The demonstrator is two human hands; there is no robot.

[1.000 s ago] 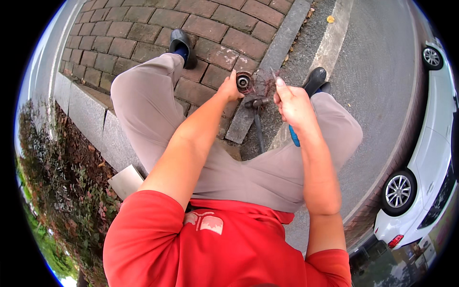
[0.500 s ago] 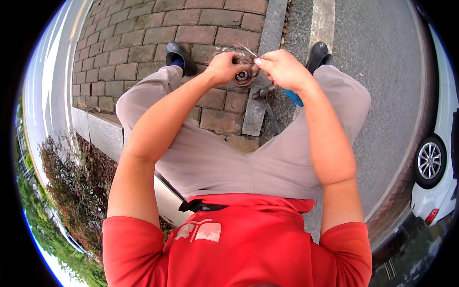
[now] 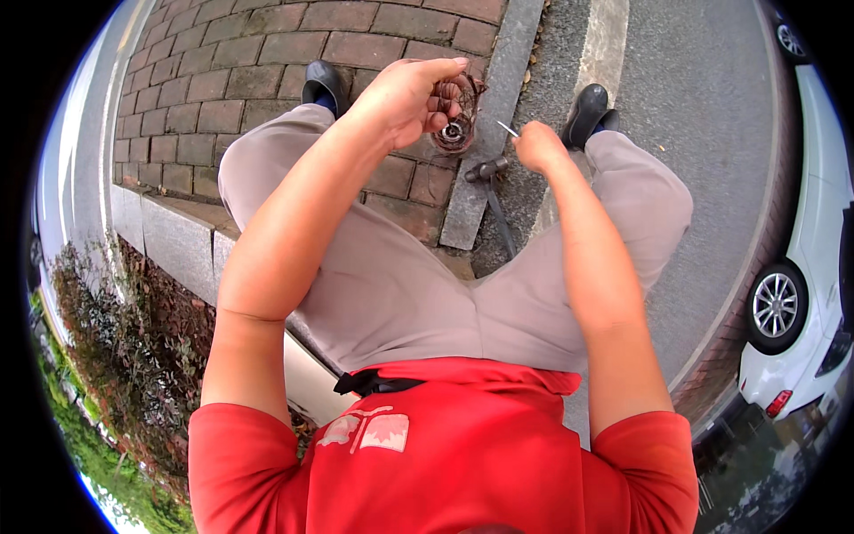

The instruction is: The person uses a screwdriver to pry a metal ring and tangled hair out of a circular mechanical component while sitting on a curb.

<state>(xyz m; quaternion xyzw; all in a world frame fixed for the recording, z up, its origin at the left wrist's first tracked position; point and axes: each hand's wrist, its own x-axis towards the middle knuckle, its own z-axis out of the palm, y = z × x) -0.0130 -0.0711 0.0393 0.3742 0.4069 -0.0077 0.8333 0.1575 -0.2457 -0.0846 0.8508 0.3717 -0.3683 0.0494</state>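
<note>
Between my feet, on the brick paving beside a stone kerb, is a dirty round part [image 3: 452, 135] with brown wire-like windings and a pale ring at its centre. My left hand [image 3: 411, 100] is at its left side, fingers curled against the brown windings and thumb stretched out over the top. Part of the grip is hidden. My right hand [image 3: 538, 147] is closed around a screwdriver [image 3: 507, 130], apart from the round part; its thin metal shaft points up and left, while the fist hides its handle. A hammer [image 3: 486, 169] leans at the kerb below the hands.
The grey stone kerb [image 3: 498, 107] runs between brick paving [image 3: 294, 49] on the left and asphalt [image 3: 685, 98] on the right. Low shrubs [image 3: 133, 347] grow behind a stone border at left. A white car [image 3: 783, 303] stands at far right.
My right hand has drawn back from the round part with the screwdriver, toward the right and down. My left hand has turned and moved up, its thumb now stretched out.
</note>
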